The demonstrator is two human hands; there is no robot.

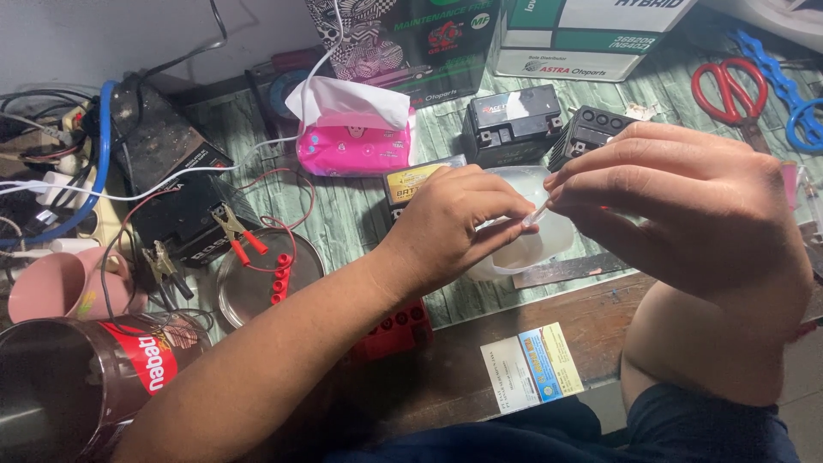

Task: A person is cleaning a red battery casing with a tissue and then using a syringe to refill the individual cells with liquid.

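Note:
My left hand [454,225] and my right hand [686,201] meet above the table, fingertips pinched on a thin clear plastic tube [537,214] between them. Under the hands sits a translucent white plastic container [536,244], partly hidden by my left fingers. Two small black batteries [512,124] [591,130] stand just behind the hands. A red strip of caps [394,330] lies under my left forearm.
A pink tissue pack [351,141] sits at the back centre, with printed cartons [411,39] behind it. Round metal lid [257,283] with red caps, clamp leads [236,231], a tin can [77,377] and pink cup [51,283] crowd the left. Red scissors [729,86] lie far right. A paper card [531,367] lies near the front edge.

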